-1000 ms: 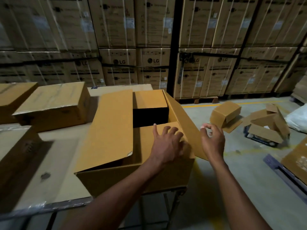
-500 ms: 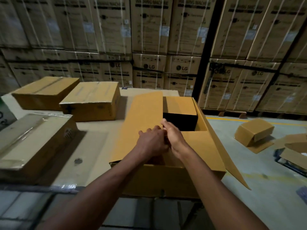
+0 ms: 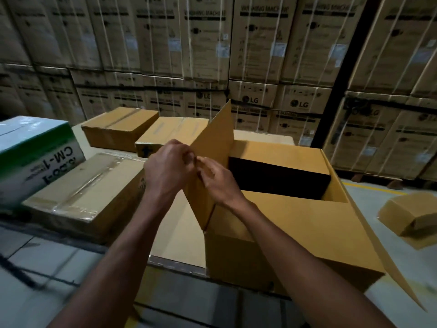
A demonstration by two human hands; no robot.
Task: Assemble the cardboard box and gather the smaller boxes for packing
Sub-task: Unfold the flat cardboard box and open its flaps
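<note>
While the large brown cardboard box (image 3: 295,233) sits open on the table (image 3: 179,233), the left hand (image 3: 168,171) and right hand (image 3: 217,181) pinch its raised left flap (image 3: 212,147); beyond lie smaller taped brown cardboard boxes (image 3: 120,129).

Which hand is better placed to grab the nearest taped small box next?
Left. The left hand sits on the outer side of the raised flap, toward the taped box. The right hand is on the flap's inner side, over the open box.
</note>
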